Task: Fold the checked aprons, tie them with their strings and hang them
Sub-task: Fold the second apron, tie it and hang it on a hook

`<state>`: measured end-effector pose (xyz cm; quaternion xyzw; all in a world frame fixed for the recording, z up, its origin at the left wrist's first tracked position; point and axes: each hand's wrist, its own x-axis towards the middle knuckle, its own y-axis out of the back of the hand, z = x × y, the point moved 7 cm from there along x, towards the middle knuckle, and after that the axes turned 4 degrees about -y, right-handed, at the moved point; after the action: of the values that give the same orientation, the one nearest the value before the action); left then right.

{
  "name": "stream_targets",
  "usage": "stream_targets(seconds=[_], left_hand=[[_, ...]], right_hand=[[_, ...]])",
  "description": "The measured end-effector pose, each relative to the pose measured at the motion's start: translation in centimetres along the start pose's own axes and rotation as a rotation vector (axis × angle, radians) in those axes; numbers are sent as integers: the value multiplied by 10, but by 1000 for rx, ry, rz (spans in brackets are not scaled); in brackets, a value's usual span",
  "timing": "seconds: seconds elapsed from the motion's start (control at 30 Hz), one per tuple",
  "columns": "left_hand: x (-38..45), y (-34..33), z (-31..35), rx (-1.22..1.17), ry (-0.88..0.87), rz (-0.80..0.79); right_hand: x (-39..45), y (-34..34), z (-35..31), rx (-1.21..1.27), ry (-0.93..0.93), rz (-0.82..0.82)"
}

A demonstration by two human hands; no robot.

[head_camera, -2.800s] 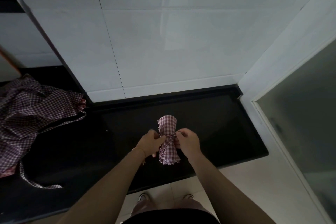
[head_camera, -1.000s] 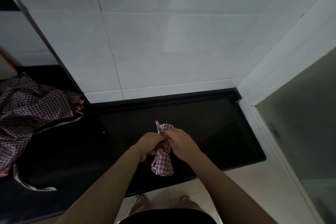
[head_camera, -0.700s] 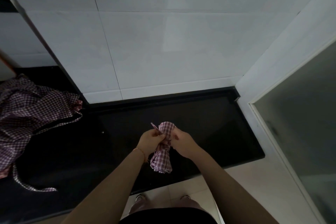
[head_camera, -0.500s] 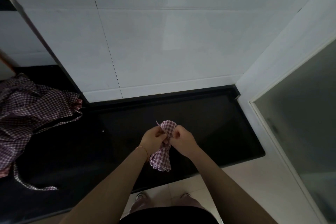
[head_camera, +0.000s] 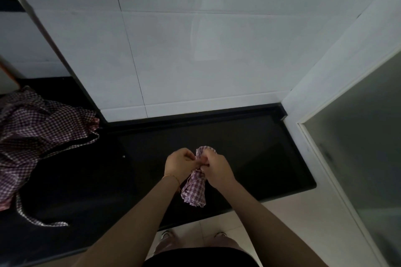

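A checked apron rolled into a small bundle (head_camera: 194, 191) hangs over the black counter (head_camera: 260, 158), held between both hands at its middle. My left hand (head_camera: 179, 163) pinches the string at the bundle's left side. My right hand (head_camera: 216, 168) grips the bundle and string from the right, fingers curled. The knot itself is hidden between my fingers. A loose heap of more checked aprons (head_camera: 32, 134) lies at the counter's left end, with a string (head_camera: 36, 219) trailing toward the front edge.
A white tiled wall (head_camera: 195, 50) rises behind the counter. A frosted glass door (head_camera: 358, 158) in a white frame stands to the right. The counter's front edge runs just in front of my feet (head_camera: 193, 235) on the pale floor.
The bundle has been lifted and tilted from lying on the counter. Both hands have drawn closer together at its middle, and the string end that stuck up at the top is no longer visible.
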<state>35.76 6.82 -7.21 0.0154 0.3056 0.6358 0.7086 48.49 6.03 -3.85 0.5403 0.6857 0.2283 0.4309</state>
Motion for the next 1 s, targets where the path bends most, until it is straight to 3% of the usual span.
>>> stream_targets(seconds=[0.2, 0.43, 0.53, 0.7, 0.77, 1.0], left_hand=[[-1, -7, 1, 91, -40, -193], [-3, -9, 8, 172, -161, -98], [-3, -9, 7, 273, -212, -150], [-10, 2, 7, 273, -306, -14], [-12, 0, 3, 244, -315, -48], [-11, -4, 4, 307, -280, -21]], right_hand=[[4, -6, 6, -99, -43, -39], [6, -13, 1, -257, -7, -134], [7, -19, 7, -79, -76, -232], [1, -23, 20, 492, -476, -401], [0, -26, 27, 645, -560, -403], [-1, -30, 30, 812, -554, -403]])
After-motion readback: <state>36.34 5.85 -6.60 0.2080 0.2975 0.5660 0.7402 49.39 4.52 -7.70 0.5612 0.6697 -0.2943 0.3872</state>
